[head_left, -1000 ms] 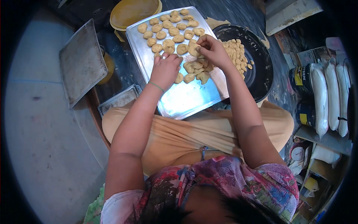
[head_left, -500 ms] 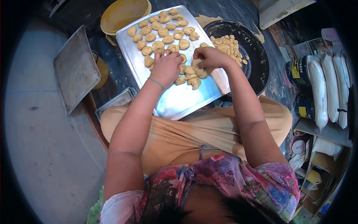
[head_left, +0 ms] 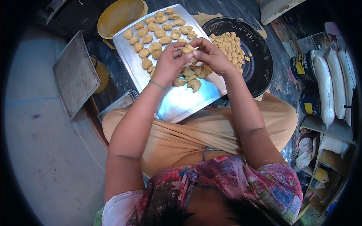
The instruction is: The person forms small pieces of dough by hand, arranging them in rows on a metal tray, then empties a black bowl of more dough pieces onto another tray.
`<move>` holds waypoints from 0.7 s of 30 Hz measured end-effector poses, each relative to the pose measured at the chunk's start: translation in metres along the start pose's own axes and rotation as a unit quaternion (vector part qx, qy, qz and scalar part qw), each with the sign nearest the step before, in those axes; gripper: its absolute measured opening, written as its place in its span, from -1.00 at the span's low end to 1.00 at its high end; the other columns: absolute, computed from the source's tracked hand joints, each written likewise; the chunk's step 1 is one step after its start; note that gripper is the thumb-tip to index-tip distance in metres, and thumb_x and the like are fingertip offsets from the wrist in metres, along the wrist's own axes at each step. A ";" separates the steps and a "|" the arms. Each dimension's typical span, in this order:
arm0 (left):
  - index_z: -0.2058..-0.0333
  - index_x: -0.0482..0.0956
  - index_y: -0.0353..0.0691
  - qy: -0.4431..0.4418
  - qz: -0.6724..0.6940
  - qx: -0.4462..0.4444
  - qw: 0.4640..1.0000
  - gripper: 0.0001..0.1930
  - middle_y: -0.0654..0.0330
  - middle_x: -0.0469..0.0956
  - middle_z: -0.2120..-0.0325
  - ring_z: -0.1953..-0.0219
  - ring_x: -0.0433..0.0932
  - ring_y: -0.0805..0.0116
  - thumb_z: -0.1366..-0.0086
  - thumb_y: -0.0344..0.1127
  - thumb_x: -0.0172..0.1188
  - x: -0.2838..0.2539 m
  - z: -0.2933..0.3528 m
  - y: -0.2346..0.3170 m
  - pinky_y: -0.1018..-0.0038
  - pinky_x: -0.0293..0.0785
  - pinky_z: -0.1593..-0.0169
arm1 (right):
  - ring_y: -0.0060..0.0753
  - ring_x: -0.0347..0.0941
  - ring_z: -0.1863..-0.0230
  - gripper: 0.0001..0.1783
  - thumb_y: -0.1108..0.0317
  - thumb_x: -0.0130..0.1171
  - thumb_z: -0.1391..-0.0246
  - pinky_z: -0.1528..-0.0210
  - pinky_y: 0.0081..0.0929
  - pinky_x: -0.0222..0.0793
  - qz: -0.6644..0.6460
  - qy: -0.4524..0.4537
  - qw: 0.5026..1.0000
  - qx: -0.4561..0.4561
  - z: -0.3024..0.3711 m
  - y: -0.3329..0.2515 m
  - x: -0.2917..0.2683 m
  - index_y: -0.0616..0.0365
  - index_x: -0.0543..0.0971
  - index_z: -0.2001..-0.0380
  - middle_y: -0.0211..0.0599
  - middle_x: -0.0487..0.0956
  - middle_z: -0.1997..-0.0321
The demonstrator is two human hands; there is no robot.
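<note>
Between my two hands, raised over a silver baking tray [head_left: 205, 98], is a piece of tan dough [head_left: 187, 49]. My left hand [head_left: 172, 62] grips it from the left, with fingertips and thumb on it. From the right, the thumb and fingers of my right hand [head_left: 211, 56] pinch the same piece. Rows of rounded dough pieces [head_left: 159, 33] lie on the far part of the tray. Below my hands sits a loose cluster of irregular dough pieces [head_left: 193, 77]. The tray's near edge rests by my crossed legs.
A black basin [head_left: 260, 64] on the right holds a heap of small dough lumps [head_left: 228, 47]. A yellow round container [head_left: 120, 19] stands beyond the tray. At left a worn metal tray [head_left: 77, 75] leans on a yellow bucket [head_left: 101, 75]. White filled bags [head_left: 325, 88] stand at far right.
Both hands have lifted off the tray and come together. A piece of dough is now held between them, above the cluster.
</note>
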State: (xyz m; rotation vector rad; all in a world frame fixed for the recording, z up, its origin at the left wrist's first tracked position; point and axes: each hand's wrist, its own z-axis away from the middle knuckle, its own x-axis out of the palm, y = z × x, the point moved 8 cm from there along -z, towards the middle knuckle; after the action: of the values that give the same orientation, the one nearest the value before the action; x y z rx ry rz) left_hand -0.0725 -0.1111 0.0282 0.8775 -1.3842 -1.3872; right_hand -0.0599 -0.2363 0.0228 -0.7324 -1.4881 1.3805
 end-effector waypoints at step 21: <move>0.23 0.57 -0.24 -0.076 -0.406 0.144 0.899 -0.74 0.00 0.54 0.27 0.26 0.54 0.05 -0.07 -0.42 0.09 -0.016 0.008 0.008 0.29 0.45 0.14 | -0.18 0.43 0.08 -0.54 0.52 0.23 0.25 0.08 -0.38 0.41 0.590 0.073 0.792 -0.140 -0.019 0.000 -0.051 0.10 0.58 0.13 -0.15 0.49 0.14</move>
State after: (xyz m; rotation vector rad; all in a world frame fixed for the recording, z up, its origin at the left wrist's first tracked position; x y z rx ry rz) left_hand -0.0747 -0.0930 0.0352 1.7085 -1.4212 -1.9174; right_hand -0.0237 -0.2739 0.0091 -2.1491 -1.0679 1.8898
